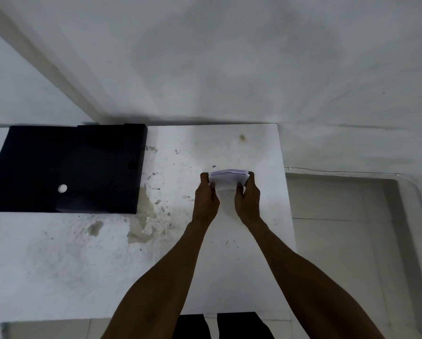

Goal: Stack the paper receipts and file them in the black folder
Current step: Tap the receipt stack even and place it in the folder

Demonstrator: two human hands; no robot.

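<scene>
A small stack of white paper receipts [227,180] stands on edge over the right part of the white table [83,265]. My left hand [206,198] grips the stack's left side and my right hand [248,198] grips its right side, thumbs on the near face. The black folder [65,167] lies flat and closed at the table's far left, well apart from both hands. A round white hole shows on its cover.
The tabletop is stained and chipped around the middle. Its right edge runs just right of my right hand, with tiled floor [339,241] beyond. A white wall [229,57] rises directly behind the table's far edge.
</scene>
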